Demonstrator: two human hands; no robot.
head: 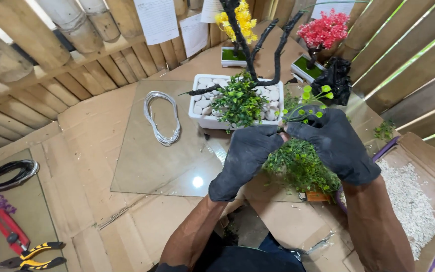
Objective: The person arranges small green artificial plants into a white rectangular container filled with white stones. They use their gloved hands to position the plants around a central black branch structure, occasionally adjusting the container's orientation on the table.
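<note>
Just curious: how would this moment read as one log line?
left hand: gloved, pinching sprig stem | right hand: gloved, holding green sprig | white planter: behind | wire coil: on glass

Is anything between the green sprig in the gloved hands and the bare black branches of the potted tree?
Nothing visible. The green sprig, pinched by the left hand and right hand, sits beside the black branches, with only open air between.
</note>
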